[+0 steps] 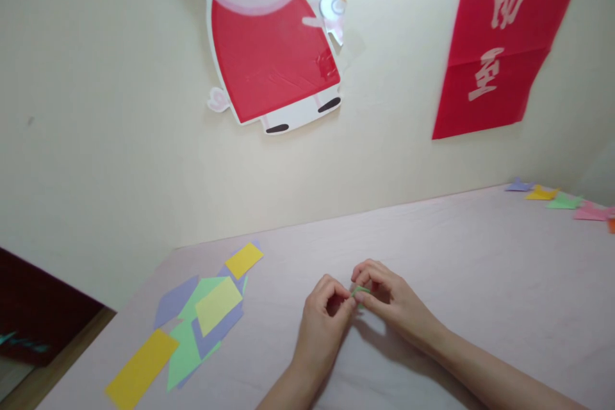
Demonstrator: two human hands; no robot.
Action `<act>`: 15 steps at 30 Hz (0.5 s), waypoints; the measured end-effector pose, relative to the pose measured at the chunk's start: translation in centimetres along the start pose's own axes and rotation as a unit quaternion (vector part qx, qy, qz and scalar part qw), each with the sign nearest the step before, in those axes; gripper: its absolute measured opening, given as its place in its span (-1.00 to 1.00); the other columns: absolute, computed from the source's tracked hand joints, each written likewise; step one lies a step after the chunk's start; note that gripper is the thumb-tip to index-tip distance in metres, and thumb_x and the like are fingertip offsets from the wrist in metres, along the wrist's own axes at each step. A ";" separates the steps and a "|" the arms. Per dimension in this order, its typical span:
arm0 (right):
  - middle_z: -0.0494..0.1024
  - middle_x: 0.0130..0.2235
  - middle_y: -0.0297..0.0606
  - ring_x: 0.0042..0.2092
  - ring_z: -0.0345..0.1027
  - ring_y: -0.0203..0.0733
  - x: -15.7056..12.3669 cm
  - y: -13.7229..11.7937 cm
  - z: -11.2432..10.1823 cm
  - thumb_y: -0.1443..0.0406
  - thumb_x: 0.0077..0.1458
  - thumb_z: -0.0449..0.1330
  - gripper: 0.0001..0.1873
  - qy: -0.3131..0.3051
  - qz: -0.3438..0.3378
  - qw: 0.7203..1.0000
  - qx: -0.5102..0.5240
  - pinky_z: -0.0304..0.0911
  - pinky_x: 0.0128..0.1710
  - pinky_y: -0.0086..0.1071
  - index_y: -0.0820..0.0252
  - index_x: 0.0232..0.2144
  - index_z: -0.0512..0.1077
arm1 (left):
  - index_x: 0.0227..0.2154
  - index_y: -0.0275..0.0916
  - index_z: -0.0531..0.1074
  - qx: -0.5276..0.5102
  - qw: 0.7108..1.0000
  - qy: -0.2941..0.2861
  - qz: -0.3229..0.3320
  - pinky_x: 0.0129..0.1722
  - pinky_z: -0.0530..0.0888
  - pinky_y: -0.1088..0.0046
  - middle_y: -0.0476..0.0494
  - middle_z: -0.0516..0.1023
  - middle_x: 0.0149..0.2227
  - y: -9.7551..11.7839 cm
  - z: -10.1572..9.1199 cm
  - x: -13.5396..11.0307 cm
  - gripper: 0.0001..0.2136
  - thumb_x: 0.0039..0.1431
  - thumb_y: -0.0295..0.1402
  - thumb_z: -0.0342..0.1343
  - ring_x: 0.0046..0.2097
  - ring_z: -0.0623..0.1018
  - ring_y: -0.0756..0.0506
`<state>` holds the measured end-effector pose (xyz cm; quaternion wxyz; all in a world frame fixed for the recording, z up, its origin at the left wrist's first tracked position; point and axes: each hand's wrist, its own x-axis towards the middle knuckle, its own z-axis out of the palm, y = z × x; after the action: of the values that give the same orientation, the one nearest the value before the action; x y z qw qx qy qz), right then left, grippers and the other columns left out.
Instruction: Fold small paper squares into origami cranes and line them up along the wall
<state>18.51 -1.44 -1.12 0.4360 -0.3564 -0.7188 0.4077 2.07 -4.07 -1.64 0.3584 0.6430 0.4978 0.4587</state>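
Observation:
My left hand (324, 320) and my right hand (391, 301) meet at the middle of a pale pink table (480, 269). Both hands have their fingers curled and pinch a small green piece of paper (360, 291) between the fingertips. Only a sliver of the green paper shows; the rest is hidden by my fingers. To the left of my hands lies a loose pile of paper rectangles (206, 314) in yellow, green and purple.
Several folded paper shapes (562, 198) in purple, yellow, green and pink line the table's far right edge. A cartoon cut-out in a red dress (273, 57) and a red banner (504, 38) hang on the cream wall behind. Dark floor (43, 314) shows at the left.

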 end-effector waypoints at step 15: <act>0.43 -0.20 -0.21 -0.09 0.20 -0.04 -0.3 0.4 0.1 0.45 0.11 0.14 -0.82 -0.046 0.004 0.975 -0.218 0.14 -0.06 -0.15 0.17 -0.51 0.32 | -0.50 -0.19 0.24 0.199 0.980 -0.005 0.001 -0.17 0.30 0.33 -0.05 0.37 -0.35 -0.1 -1.0 -0.2 -0.84 0.06 -0.54 0.09 -0.20 0.35 -0.14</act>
<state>18.56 -1.62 -1.61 0.3130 -0.4268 -0.8080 0.2589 1.10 -4.20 -1.49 0.2251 0.7043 0.5764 0.3479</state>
